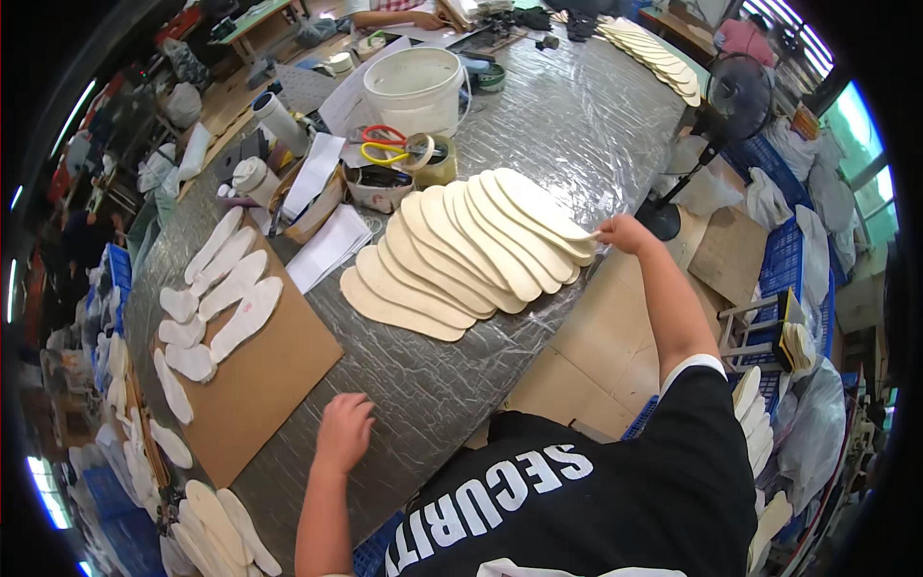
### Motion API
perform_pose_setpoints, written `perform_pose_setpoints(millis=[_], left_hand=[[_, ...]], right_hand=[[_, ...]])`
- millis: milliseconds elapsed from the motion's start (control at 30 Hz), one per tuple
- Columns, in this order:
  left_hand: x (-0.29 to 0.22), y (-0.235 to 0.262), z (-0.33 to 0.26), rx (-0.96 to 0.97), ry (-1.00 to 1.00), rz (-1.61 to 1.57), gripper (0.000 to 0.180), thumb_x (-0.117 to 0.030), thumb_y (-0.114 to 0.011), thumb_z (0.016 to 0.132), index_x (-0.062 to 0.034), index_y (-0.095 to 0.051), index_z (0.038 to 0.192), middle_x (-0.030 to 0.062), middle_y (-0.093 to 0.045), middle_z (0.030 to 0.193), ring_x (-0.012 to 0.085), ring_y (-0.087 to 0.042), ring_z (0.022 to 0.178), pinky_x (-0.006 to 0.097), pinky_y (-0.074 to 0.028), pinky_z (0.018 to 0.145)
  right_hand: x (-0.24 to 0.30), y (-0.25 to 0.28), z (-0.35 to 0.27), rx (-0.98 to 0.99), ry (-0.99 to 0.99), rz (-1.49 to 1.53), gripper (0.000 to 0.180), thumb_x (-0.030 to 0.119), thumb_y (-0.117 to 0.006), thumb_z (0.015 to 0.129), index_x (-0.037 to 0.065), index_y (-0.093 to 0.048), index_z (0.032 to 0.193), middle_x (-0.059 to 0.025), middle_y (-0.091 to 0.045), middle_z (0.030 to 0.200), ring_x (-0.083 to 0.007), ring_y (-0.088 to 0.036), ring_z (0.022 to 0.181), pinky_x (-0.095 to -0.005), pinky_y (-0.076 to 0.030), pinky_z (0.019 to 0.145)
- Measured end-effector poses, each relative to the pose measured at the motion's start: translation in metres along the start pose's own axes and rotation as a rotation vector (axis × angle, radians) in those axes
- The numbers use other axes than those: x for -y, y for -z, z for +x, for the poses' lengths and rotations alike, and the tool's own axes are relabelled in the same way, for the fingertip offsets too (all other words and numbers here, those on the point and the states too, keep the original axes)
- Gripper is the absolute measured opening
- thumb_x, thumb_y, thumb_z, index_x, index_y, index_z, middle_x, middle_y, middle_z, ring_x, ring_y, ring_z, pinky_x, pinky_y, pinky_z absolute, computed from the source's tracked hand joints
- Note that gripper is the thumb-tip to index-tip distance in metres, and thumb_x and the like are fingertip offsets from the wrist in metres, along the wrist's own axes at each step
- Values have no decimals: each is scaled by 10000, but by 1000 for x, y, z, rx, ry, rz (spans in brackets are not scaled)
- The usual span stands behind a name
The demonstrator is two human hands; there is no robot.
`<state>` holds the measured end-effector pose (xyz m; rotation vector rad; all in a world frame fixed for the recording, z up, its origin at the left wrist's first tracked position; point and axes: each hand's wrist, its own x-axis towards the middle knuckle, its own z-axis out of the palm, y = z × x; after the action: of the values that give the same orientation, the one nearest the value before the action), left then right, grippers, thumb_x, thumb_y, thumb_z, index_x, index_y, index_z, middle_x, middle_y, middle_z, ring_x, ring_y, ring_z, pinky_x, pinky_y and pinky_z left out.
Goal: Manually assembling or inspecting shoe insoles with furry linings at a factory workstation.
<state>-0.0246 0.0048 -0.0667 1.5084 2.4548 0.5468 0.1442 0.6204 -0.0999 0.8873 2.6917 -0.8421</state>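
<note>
Cream shoe insoles (pixel 461 245) lie overlapped in a fanned row across the middle of the grey, plastic-covered table (pixel 433 375). At the right end of the row, my right hand (pixel 623 234) is closed in a pinch on the tip of the top insole (pixel 538 204). That insole still rests against the others. My left hand (pixel 346 431) hangs over the near part of the table, fingers loosely bent and a little apart, with nothing in it. A brown cardboard sheet (pixel 260 385) lies to its left, bearing several white insole pieces (pixel 247 317).
Behind the row stand a white bucket (pixel 413 91), red-and-yellow-handled scissors (pixel 385 144), tape (pixel 423 154), and papers (pixel 329 248). More insoles (pixel 654 58) lie at the far right edge. A black fan (pixel 738 101) and blue crates (pixel 784 260) stand right. Another person's hand (pixel 428 19) is at the far side.
</note>
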Motion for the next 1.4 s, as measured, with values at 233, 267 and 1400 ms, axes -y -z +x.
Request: perform_pose_setpoints(millis=[233,267,1400], left_hand=[[-92,-38,147,17,-241,-414,353,-88,-707,782,2,-598,1105,147,-622,1118,338,-565,1058,409,-462,913],[-102,-40,159,21,-195,-498,370,-104,-699,818,17,-583,1149,153,-624,1135,325,-567,1086,401,-463,924],[27,-52,-256,-432,552,-2129,780,-600,-401,935,65,-413,1343,279,-531,1221,404,-543,1141,584,-408,989]], right_hand=[[90,37,22,-766,116,347,197,191,-566,899,-3,-585,875,-191,-593,790,-382,-576,756,-446,-457,673],[105,35,16,-805,249,219,172,172,-569,896,2,-575,870,-183,-579,799,-384,-568,753,-452,-454,661],[568,-318,45,-299,997,-595,127,169,-586,821,127,-666,910,-42,-615,1009,-214,-564,1010,-409,-412,864]])
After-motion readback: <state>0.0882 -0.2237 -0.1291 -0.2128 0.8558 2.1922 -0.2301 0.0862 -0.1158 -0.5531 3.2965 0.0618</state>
